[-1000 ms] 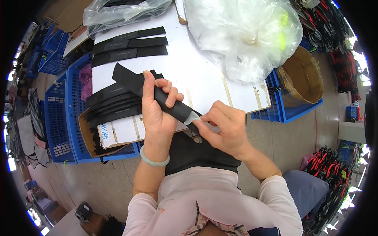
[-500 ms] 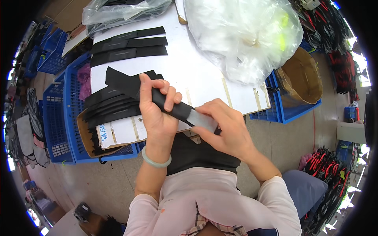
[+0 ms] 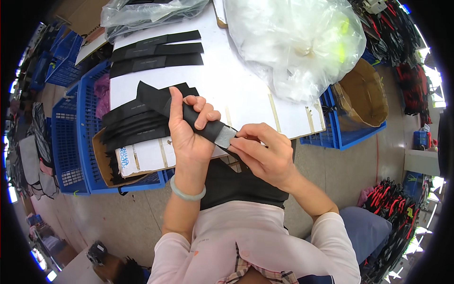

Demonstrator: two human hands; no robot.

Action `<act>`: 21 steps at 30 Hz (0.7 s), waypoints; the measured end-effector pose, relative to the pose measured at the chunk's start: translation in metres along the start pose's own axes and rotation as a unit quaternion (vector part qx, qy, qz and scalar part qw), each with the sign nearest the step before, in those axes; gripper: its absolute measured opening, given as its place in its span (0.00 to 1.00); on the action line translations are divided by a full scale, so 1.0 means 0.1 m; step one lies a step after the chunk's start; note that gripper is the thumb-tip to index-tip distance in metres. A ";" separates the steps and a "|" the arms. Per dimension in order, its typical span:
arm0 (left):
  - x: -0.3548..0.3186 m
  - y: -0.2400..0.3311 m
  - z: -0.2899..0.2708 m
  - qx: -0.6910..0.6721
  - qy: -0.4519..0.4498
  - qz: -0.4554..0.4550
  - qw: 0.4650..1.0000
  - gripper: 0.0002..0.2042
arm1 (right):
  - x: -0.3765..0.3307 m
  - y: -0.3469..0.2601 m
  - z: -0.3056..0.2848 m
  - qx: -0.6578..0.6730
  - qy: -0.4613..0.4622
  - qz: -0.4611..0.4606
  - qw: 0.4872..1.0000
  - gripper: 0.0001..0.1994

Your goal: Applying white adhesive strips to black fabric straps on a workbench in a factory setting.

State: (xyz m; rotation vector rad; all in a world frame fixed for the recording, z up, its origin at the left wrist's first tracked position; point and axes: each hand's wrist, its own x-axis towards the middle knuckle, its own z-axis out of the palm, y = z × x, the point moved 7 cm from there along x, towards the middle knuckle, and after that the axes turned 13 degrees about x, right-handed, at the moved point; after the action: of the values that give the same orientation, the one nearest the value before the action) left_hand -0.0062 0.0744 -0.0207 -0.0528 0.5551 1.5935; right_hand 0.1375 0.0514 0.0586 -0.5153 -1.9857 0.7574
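My left hand is wrapped round a black fabric strip, its thumb pointing up and away. The strip runs from over the near stack across my palm toward the right. Close to its right end a light grey patch shows, and my right hand pinches the edge there between thumb and fingertips. Beyond my left hand lies a fanned stack of black strips on the white board. Three groups of similar black strips lie farther off in rows.
A large clear plastic bag with pale contents covers the board's far right. Another plastic bag holds dark pieces at the far left. Blue crates stand left of the board, and a cardboard carton sits in a blue crate at right.
My right fingers have shifted from gripping the strip's right end to pinching the grey patch's edge. The strip's far left end has moved slightly to the right; my left hand still holds it.
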 end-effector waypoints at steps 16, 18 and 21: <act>0.04 0.04 -0.05 -0.022 -0.005 -0.001 1.000 0.20 | -0.07 0.15 0.26 -0.085 -0.111 0.069 0.988 0.25; 0.04 0.05 -0.04 -0.020 -0.010 0.003 1.000 0.20 | -0.07 0.17 0.28 -0.084 -0.115 0.078 0.987 0.25; 0.02 0.04 0.02 -0.026 -0.004 0.016 1.000 0.19 | -0.06 0.18 0.28 -0.085 -0.105 0.067 0.989 0.24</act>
State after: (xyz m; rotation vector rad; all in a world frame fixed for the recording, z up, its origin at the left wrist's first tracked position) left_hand -0.0097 0.0770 -0.0182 -0.0758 0.5103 1.6381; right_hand 0.1171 0.0519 0.0316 -0.7007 -2.2417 0.7538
